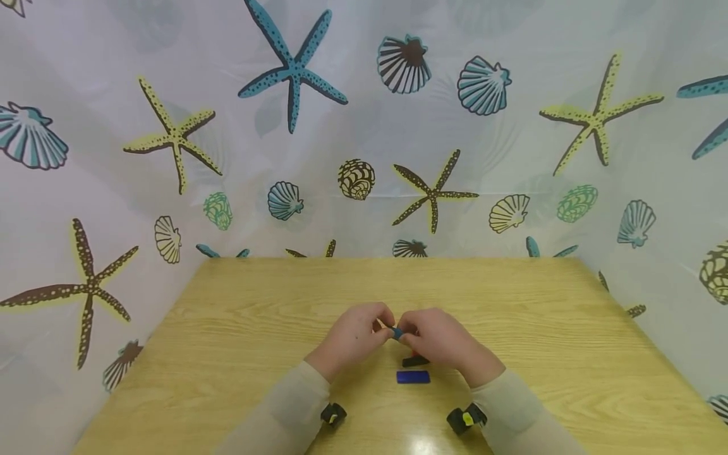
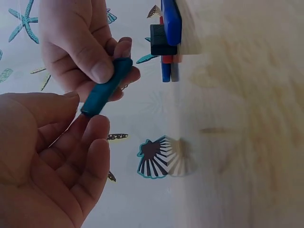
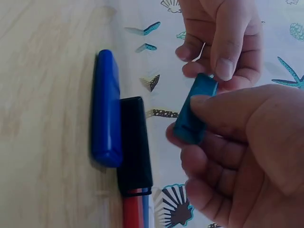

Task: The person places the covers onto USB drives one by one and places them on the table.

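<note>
Both hands meet over the table around a small teal oblong piece (image 3: 196,109), which is tilted. My right hand (image 1: 440,338) pinches it between thumb and fingers, the thumb lying on its flat face in the right wrist view. At the other end, my left hand (image 1: 355,335) holds the tip of the piece with thumb and fingertips. Just below the right hand lie a blue oblong piece (image 1: 413,377) and a black piece (image 1: 416,361). A red piece (image 3: 133,209) adjoins the black one, partly hidden by the hand in the head view.
The wood-grain table (image 1: 256,297) spreads out on both sides of the hands. A white curtain (image 1: 352,114) printed with starfish and shells encloses its back and sides. Beyond the red piece, another blue and pale edge (image 2: 166,72) shows, too little to identify.
</note>
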Demonstrator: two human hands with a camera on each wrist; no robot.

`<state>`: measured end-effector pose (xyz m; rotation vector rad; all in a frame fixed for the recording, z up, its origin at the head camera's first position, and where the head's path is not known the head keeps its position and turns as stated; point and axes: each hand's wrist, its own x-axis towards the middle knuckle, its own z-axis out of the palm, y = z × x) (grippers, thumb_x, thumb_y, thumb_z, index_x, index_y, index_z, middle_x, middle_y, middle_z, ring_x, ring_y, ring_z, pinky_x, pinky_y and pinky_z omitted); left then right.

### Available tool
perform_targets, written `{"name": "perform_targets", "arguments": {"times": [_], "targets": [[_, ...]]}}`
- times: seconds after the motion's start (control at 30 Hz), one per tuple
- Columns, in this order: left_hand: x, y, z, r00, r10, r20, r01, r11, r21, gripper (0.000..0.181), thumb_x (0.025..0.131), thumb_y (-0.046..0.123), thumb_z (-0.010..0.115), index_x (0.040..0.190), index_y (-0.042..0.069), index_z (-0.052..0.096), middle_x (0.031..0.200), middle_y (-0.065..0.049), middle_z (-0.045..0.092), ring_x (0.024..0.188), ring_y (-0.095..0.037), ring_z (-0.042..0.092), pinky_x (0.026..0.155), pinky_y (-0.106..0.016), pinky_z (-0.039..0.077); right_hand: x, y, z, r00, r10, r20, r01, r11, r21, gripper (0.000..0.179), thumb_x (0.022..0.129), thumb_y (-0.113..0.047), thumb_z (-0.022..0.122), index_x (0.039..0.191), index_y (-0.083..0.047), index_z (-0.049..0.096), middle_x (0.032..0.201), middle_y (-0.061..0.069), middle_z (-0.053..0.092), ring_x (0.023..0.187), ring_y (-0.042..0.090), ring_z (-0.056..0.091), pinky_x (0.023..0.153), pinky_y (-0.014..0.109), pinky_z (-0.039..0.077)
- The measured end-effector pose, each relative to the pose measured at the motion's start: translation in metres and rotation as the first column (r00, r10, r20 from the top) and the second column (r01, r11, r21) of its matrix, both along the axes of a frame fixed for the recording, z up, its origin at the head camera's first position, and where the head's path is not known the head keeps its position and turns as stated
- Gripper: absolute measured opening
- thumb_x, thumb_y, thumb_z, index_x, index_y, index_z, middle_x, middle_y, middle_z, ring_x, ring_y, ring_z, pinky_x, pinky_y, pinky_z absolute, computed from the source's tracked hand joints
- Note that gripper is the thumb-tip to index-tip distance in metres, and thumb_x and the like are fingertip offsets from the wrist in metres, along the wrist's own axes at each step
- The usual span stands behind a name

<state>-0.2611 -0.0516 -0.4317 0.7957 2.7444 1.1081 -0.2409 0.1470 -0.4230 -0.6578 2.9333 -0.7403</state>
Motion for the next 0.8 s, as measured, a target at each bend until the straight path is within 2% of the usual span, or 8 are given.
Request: {"name": "perform_targets", "arguments": {"times": [0.1, 0.2, 0.27, 0.43, 0.57, 0.67, 0.8], "targets": [[0.001, 0.000, -0.001, 1.000, 0.023, -0.009, -0.023, 1.000, 0.001, 0.005, 0.097, 0.021, 0.071, 0.101, 0.020, 0.067, 0.094, 0.012, 0.064, 0.081, -0.008, 0.059, 0.066, -0.026, 0.050, -0.002, 0.002, -0.005, 1.000, -0.027, 0.007, 0.026, 0.997, 0.069, 0.010, 0.095, -0.015, 0.070, 0.086, -0.019, 0.068, 0.063, -0.012, 0.057, 0.060, 0.009, 0.053, 0.060, 0.032, 0.047], [0.001, -0.003, -0.002, 0.999, 0.038, -0.012, -0.038, 0.999, 0.010, 0.004, 0.098, 0.023, 0.070, 0.100, 0.022, 0.066, 0.092, 0.013, 0.063, 0.080, -0.009, 0.059, 0.066, -0.027, 0.050, -0.003, 0.004, -0.008, 0.998, -0.061, -0.013, 0.062, 0.990, 0.128, 0.002, 0.094, -0.018, 0.071, 0.093, -0.018, 0.073, 0.074, -0.011, 0.063, 0.068, 0.009, 0.057, 0.067, 0.035, 0.051], [0.000, -0.005, -0.003, 0.999, 0.034, -0.015, -0.034, 0.999, 0.009, 0.004, 0.099, 0.025, 0.069, 0.100, 0.024, 0.065, 0.092, 0.014, 0.062, 0.080, -0.008, 0.059, 0.066, -0.028, 0.050, -0.004, 0.005, -0.009, 0.996, -0.083, -0.022, 0.085, 0.985, 0.150, 0.007, 0.095, -0.021, 0.071, 0.100, -0.018, 0.075, 0.084, -0.009, 0.067, 0.076, 0.010, 0.059, 0.074, 0.037, 0.053], [-0.001, -0.010, -0.005, 0.999, 0.036, -0.006, -0.036, 0.999, 0.005, 0.006, 0.100, 0.028, 0.066, 0.104, 0.023, 0.065, 0.095, 0.013, 0.063, 0.084, -0.009, 0.059, 0.070, -0.030, 0.051, -0.004, 0.007, -0.007, 0.992, -0.115, -0.045, 0.120, 0.985, 0.126, 0.020, 0.097, -0.028, 0.069, 0.113, -0.016, 0.074, 0.105, -0.003, 0.070, 0.091, 0.016, 0.065, 0.083, 0.043, 0.054], [-0.003, -0.012, -0.005, 0.996, 0.084, -0.022, -0.084, 0.996, -0.016, 0.020, 0.101, 0.035, 0.065, 0.114, 0.020, 0.065, 0.108, 0.008, 0.064, 0.095, -0.013, 0.061, 0.078, -0.035, 0.053, -0.006, 0.009, -0.003, 0.980, -0.115, -0.163, 0.131, 0.987, 0.093, 0.038, 0.096, -0.036, 0.071, 0.127, -0.016, 0.069, 0.125, 0.006, 0.065, 0.109, 0.028, 0.064, 0.089, 0.049, 0.053], [-0.004, -0.014, -0.004, 0.989, 0.124, -0.078, -0.128, 0.991, -0.044, 0.034, 0.099, 0.042, 0.065, 0.123, 0.018, 0.064, 0.121, 0.003, 0.063, 0.109, -0.018, 0.061, 0.089, -0.041, 0.053, -0.009, 0.011, -0.002, 0.957, -0.130, -0.261, 0.155, 0.985, 0.079, 0.052, 0.094, -0.045, 0.070, 0.138, -0.019, 0.062, 0.138, 0.010, 0.058, 0.122, 0.036, 0.057, 0.096, 0.056, 0.048], [-0.004, -0.021, -0.004, 0.964, 0.154, -0.215, -0.180, 0.978, -0.108, 0.047, 0.098, 0.047, 0.065, 0.132, 0.015, 0.061, 0.136, -0.004, 0.059, 0.126, -0.025, 0.054, 0.104, -0.048, 0.045, -0.009, 0.014, -0.002, 0.944, -0.156, -0.291, 0.183, 0.981, 0.069, 0.065, 0.094, -0.054, 0.065, 0.148, -0.020, 0.053, 0.150, 0.015, 0.048, 0.131, 0.043, 0.047, 0.102, 0.065, 0.039]]}}
